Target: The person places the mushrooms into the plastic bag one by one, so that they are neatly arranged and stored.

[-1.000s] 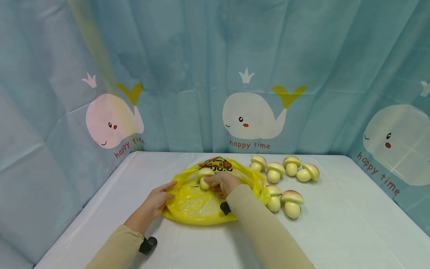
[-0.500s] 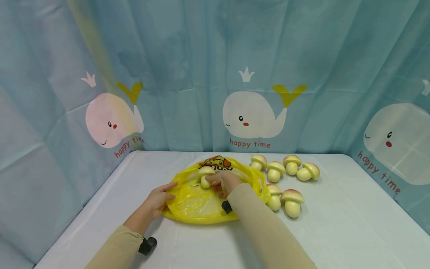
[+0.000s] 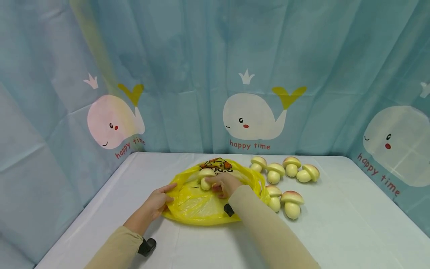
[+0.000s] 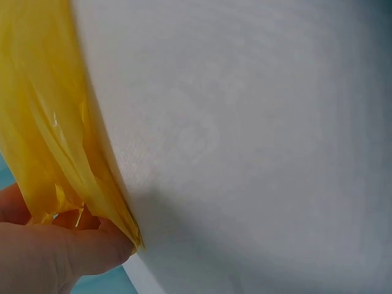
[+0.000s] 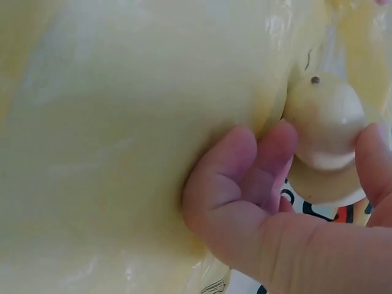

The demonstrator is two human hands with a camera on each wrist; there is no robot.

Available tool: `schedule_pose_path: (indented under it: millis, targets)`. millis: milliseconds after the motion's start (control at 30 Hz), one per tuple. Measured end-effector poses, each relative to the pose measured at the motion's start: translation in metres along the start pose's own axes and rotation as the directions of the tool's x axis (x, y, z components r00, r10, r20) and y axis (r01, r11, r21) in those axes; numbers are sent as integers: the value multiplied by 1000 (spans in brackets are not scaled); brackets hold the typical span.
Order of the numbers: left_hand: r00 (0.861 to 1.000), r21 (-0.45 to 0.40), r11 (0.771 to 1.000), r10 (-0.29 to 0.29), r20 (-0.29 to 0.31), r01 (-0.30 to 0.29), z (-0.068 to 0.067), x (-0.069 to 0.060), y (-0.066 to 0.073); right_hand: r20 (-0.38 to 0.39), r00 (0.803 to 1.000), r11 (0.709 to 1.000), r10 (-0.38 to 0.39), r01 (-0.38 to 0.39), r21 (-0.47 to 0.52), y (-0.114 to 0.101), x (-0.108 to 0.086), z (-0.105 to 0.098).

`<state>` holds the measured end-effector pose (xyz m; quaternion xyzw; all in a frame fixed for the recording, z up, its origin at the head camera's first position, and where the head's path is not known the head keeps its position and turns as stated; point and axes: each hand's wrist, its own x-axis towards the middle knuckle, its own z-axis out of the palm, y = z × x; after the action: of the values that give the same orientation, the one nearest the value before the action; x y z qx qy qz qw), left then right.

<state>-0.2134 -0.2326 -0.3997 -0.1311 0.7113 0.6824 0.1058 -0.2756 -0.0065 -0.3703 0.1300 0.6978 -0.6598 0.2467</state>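
Note:
A yellow plastic bag [image 3: 193, 205] with a printed cartoon lies spread on the white table, its mouth towards me. My left hand [image 3: 158, 201] pinches the bag's left edge between thumb and fingers; the left wrist view shows the gathered film [image 4: 61, 141] in that grip. Inside the bag's opening, my right hand [image 3: 226, 184] holds a pale toy mushroom [image 3: 206, 174]. Seen from the right wrist, the thumb and fingertips are on either side of its rounded stem [image 5: 324, 116], with the cap beyond it. Part of the bag is hidden by the right forearm.
Several toy mushrooms with reddish-brown caps, one [image 3: 292, 204] standing nearest, are grouped right of the bag on the white table [image 3: 349, 224]. Two [image 3: 273, 198] of them stand close to the bag's right side. A blue whale-print curtain [image 3: 188, 119] hangs behind and beside the table.

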Motion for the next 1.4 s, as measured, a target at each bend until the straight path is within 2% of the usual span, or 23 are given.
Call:
schedule_pose_path:
  millis: [167, 300, 400, 467, 567, 700, 1033, 1400]
  targets:
    - [1000, 19, 1000, -2, 2, 1, 2, 1, 0, -29, 1000, 999, 5, -6, -34, -3, 5, -3]
    - [1000, 11, 1000, -5, 9, 5, 3, 3, 0, -92, 995, 986, 47, -61, -156, -13, 9, -7]
    - [1000, 9, 1000, -9, 8, 8, 2, 2, 0, -108, 991, 971, 79, -101, -217, -21, 10, -10]
    - [1000, 13, 1000, -9, 5, 9, 0, 2, 0, -101, 992, 971, 77, -97, -216, -26, 10, -9]
    - [1000, 16, 1000, -7, 7, 7, -1, 1, 0, -93, 993, 985, 73, -86, -148, -30, 10, -9]
    - [1000, 13, 1000, -3, 13, 3, 0, 1, 1, -86, 994, 991, 61, -71, -113, -33, 8, -11]
    - [1000, 11, 1000, -3, 5, 3, 1, 2, 0, 0, 1000, 991, 3, -3, -137, -43, -4, -25]
    - [1000, 4, 1000, -5, 5, 4, 1, 0, 1, 5, 997, 983, -82, 81, -165, -49, -23, -41]
